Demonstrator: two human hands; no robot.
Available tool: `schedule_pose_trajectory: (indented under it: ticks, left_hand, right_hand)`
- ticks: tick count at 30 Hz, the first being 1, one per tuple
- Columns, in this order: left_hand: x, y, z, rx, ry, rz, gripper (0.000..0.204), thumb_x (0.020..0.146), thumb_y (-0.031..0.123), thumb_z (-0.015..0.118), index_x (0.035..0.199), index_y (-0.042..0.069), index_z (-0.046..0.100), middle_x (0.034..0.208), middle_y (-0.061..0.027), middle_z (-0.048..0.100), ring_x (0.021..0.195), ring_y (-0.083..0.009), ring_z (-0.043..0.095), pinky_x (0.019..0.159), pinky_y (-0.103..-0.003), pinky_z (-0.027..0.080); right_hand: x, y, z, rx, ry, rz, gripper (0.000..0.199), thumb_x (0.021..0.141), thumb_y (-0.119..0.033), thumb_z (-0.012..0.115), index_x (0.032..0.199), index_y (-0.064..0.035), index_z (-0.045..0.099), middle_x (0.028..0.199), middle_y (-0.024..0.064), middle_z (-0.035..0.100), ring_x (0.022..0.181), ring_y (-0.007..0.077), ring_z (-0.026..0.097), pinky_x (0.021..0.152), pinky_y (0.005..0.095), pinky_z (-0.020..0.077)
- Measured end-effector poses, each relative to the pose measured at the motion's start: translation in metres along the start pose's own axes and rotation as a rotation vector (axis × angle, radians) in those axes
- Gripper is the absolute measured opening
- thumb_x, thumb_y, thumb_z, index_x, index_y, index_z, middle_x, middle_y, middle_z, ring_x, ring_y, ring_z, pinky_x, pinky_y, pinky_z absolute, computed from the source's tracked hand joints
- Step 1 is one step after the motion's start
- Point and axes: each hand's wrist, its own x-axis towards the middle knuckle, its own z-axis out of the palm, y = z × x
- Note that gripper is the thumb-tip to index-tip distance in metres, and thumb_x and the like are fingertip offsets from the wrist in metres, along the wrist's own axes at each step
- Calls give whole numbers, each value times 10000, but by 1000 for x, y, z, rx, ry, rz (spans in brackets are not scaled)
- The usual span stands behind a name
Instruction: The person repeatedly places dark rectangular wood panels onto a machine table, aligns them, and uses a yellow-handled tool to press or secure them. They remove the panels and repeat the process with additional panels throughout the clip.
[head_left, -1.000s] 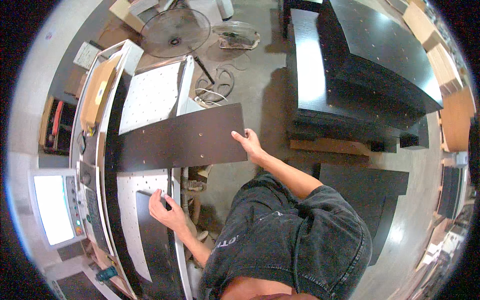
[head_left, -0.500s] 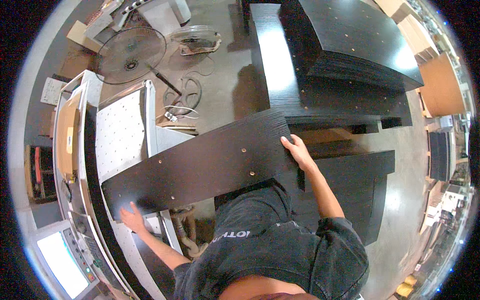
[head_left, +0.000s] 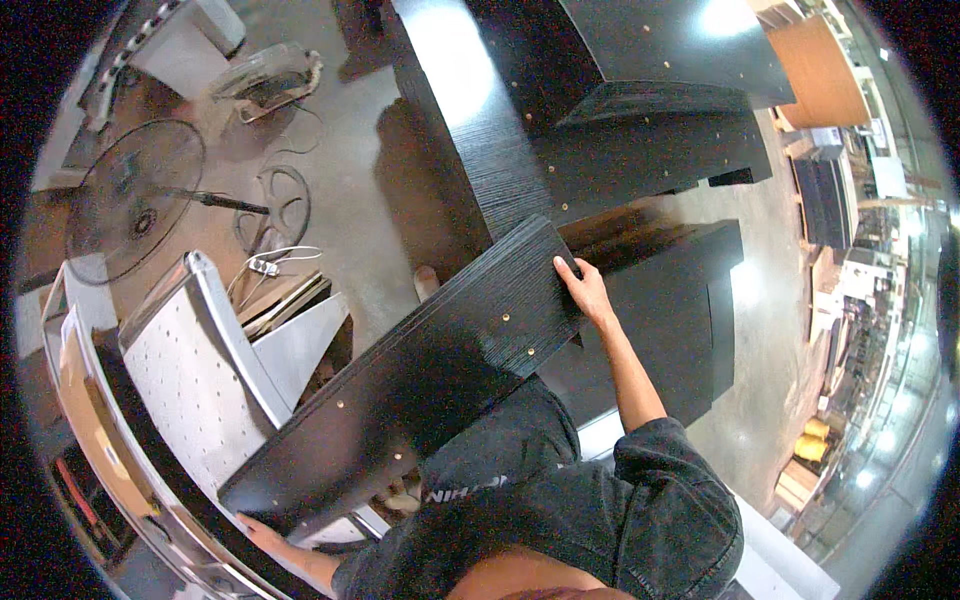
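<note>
The right hand (head_left: 588,292) is closed on the far right end of a long black panel (head_left: 420,385), with the thumb flat on the upper face and the other fingers out of sight beneath the edge. The left hand (head_left: 262,534) is at the panel's lower-left end; its fingers are partly concealed, so its degree of closure and hold cannot be told. The panel lies diagonally in front of the torso, its lower-left end over the bench (head_left: 190,365). Placing the hands at opposite ends presumably balances the length and limits tilting, and the thumb on top likely steadies the face. The panel is a flat, elongated rectangle with fine linear grain and small round holes; parallel lines run along its upper edge, and whether these mark more than one layer cannot be told. The bench has a pale, rigid top with regular perforations. Beyond the panel's right end, a stack of black boards (head_left: 660,75) shows smooth, glossy faces, perhaps kept flat to prevent warping. At the far left, a fan (head_left: 135,205) with a round wire guard stands on the grey concrete floor (head_left: 350,210).
</note>
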Motion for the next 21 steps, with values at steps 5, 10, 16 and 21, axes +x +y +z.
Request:
schedule_pose_trajectory:
  ticks: [5,10,16,21]
  left_hand:
    - [29,26,7,-129,-35,-217,1064,902,841,414,1373,-99,575,1401,-309,573,1226,-438,591,1088,-482,439]
    - [60,46,28,-196,-180,-190,993,924,771,511,1349,-124,583,1391,-296,586,1189,-406,614,1061,-454,472]
    - [120,157,76,-402,-147,-54,737,997,615,560,1382,-12,609,1404,-218,614,1238,-317,608,1076,-376,459]
    - [72,332,97,-708,-358,172,781,1004,611,557,1393,-65,585,1379,-178,633,1199,-269,611,1059,-354,458]
  right_hand:
    - [-14,-44,9,-116,105,64,733,892,-674,640,1232,-28,702,1115,215,740,1080,362,703,963,423,523]
    - [-20,-72,-15,-201,283,157,788,862,-708,651,1230,-14,706,1140,229,733,1103,369,694,973,427,517]
    - [-27,-31,-106,85,494,-27,630,929,-514,722,1188,60,701,1119,177,745,1002,235,685,946,367,503]
    - [-116,-10,-203,262,900,-127,465,996,-419,683,983,45,712,906,14,664,839,109,555,788,268,461]
